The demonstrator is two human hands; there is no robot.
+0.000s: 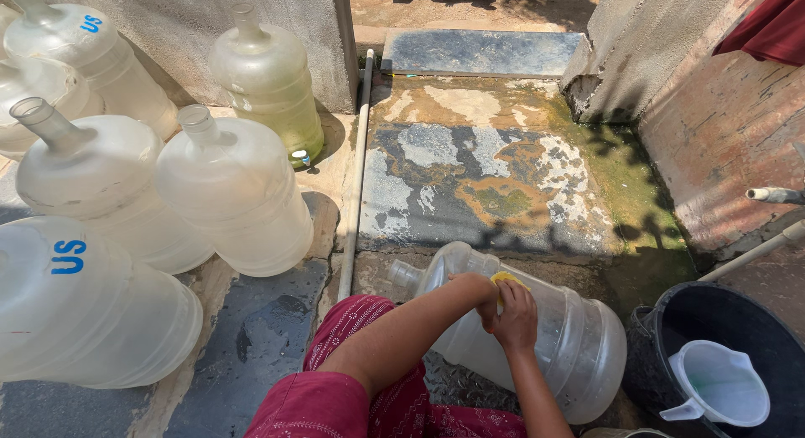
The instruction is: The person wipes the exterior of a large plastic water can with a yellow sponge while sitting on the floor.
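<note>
A large clear plastic water jug (pixel 579 346) lies on its side on the wet ground in front of me, with its neck (pixel 405 274) pointing left. My right hand (pixel 513 316) presses a yellow sponge (pixel 506 278) against the top of the jug. My left hand (pixel 471 285) rests on the jug right beside the sponge. Its fingers are hidden behind my right hand. My knee in red patterned cloth (pixel 369 388) is below the jug.
Several empty water jugs (pixel 235 195) stand and lie at the left by a concrete wall. A black bucket (pixel 755 329) with a white jug-shaped scoop (pixel 721 388) sits at the lower right. A thin pipe (pixel 356 178) runs along the ground. A brick wall (pixel 721 128) rises at the right.
</note>
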